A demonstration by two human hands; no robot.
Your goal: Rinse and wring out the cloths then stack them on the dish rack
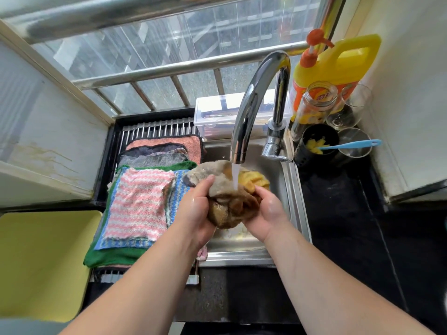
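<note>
Hands meet over the basin: the left hand [196, 209] curls round the near-left side of a bunched brown cloth [229, 206], thumb laid over its pale upper fold, while the right hand [266, 213] clasps the opposite side, fingers tucked under the wad. The cloth sits squarely between the two palms, its bulk running from a grey tail at the far left down to a darker, sodden lump near the person. A stream [235, 176] from the tap [256, 100] lands on the cloth's top, just beside the right hand's fingertips. A yellow cloth [257, 178] lies behind, in the far part of the sink [296, 189]. The dish rack [154, 130] adjoins the sink's left edge, already carrying stacked cloths [137, 204], a pink-and-white one uppermost. Rinsing appears to be the step in hand, wringing not yet done. Once wrung, the cloth would have to travel left across the sink's edge, and the left hand is the nearer to the pile
</note>
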